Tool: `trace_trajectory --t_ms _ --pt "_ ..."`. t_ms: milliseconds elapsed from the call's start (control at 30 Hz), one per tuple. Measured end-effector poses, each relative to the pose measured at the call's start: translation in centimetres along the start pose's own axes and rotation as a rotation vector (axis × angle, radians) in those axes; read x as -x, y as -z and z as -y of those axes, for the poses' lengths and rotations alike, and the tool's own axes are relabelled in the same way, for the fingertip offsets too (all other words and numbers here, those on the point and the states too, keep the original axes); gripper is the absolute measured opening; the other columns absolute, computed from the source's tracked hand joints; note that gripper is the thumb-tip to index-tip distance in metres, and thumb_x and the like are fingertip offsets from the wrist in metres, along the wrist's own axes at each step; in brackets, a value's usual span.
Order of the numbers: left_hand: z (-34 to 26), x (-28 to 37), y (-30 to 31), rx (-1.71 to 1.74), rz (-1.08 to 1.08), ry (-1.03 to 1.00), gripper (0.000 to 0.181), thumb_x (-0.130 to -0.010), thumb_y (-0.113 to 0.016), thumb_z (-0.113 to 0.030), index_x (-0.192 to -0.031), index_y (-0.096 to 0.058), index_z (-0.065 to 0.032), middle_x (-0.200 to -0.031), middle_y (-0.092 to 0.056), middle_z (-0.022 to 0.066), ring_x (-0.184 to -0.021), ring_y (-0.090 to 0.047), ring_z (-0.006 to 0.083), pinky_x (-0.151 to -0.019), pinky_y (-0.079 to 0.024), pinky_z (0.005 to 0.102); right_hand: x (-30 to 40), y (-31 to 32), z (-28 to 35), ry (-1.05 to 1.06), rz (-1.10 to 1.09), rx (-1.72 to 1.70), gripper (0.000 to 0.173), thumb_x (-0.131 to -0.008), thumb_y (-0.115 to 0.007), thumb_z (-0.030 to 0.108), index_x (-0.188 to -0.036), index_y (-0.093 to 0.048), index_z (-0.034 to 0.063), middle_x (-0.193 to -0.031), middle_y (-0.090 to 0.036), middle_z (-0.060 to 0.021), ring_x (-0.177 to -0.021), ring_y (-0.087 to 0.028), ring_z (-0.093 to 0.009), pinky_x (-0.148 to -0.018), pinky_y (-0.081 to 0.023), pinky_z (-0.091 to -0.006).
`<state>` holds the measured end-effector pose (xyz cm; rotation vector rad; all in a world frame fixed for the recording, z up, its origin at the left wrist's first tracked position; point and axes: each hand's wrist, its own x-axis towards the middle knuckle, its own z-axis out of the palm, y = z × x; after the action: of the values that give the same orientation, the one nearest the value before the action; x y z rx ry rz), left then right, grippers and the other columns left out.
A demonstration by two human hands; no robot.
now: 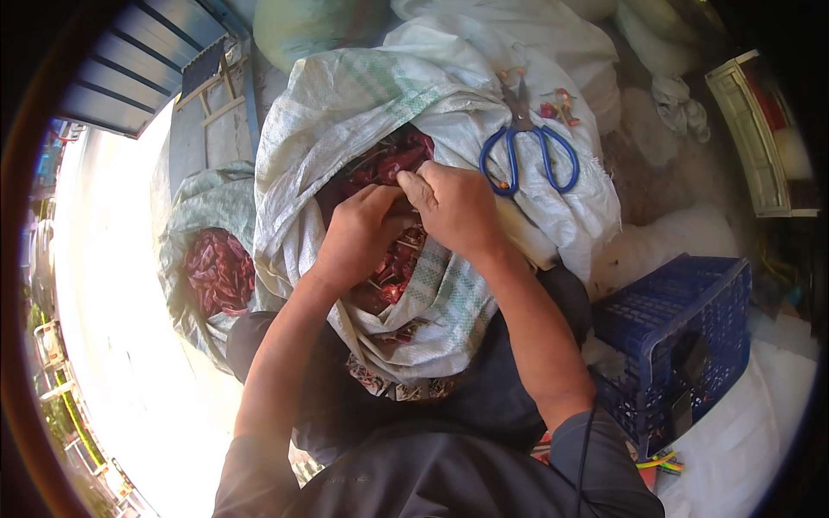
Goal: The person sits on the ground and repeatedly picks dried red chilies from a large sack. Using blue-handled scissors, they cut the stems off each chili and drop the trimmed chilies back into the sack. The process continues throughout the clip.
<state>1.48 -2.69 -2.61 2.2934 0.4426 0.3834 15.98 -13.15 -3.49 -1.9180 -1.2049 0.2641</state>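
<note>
Dried red chillies [394, 265], many with pale stems, fill an open white woven sack [291, 129] with green checked bands. Both my hands are close together over the sack's mouth. My right hand [456, 204] has its thumb and forefinger pinched at a glossy dark red chilli [396, 167]. Just to the left, my left hand [363, 233] is curled with its fingertips turned down towards the chillies; what they hold is hidden. Blue-handled scissors [518, 139] lie on the sack's folded cloth to the right, blades slightly apart and pointing away from me.
A few chilli pieces [562, 107] lie beside the scissors. On the left stands a smaller sack [201, 188] with dark red contents. A blue plastic crate [667, 317] is at my right. More full sacks [317, 29] stand behind. A black cable [585, 447] runs along my right sleeve.
</note>
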Motion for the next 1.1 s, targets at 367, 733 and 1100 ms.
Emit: trace_trajectory --t_ms 367,733,1100 --pt "-1.1 -0.6 1.5 0.057 -0.021 0.035 0.032 -0.071 -0.077 0.001 -0.101 -0.066 -0.0033 -0.091 -0.067 0.0114 -0.083 -0.068 0.0269 -0.073 -0.053 0.0341 0.2 0.6 0.0 -0.038 0.263 -0.127 0.061 -0.095 -0.056 0.055 -0.073 -0.066 -0.0006 -0.066 -0.062 -0.0230 -0.064 -0.062 -0.041 -0.057 -0.046 -0.0459" --pt "-0.1 -0.5 1.4 0.042 0.068 -0.031 0.021 -0.079 -0.073 -0.002 -0.099 -0.064 -0.0003 -0.085 -0.063 0.0115 -0.074 -0.061 0.0248 -0.070 -0.049 0.0345 0.4 0.7 0.4 0.131 0.193 -0.081 0.047 -0.098 -0.052 0.038 -0.072 -0.068 0.0017 -0.069 -0.063 -0.0235 -0.066 -0.064 -0.042 -0.060 -0.049 -0.0485" --pt "-0.3 0.4 1.8 0.524 0.046 0.220 0.017 -0.091 -0.070 -0.010 -0.104 -0.069 0.0005 -0.084 -0.066 0.0030 -0.075 -0.060 0.0118 -0.070 -0.050 0.0276 1.1 0.5 1.5 -0.181 0.148 -0.845 0.047 -0.101 -0.050 0.031 -0.063 -0.054 0.0033 -0.051 -0.048 -0.0005 -0.049 -0.047 -0.010 -0.047 -0.037 -0.0300"
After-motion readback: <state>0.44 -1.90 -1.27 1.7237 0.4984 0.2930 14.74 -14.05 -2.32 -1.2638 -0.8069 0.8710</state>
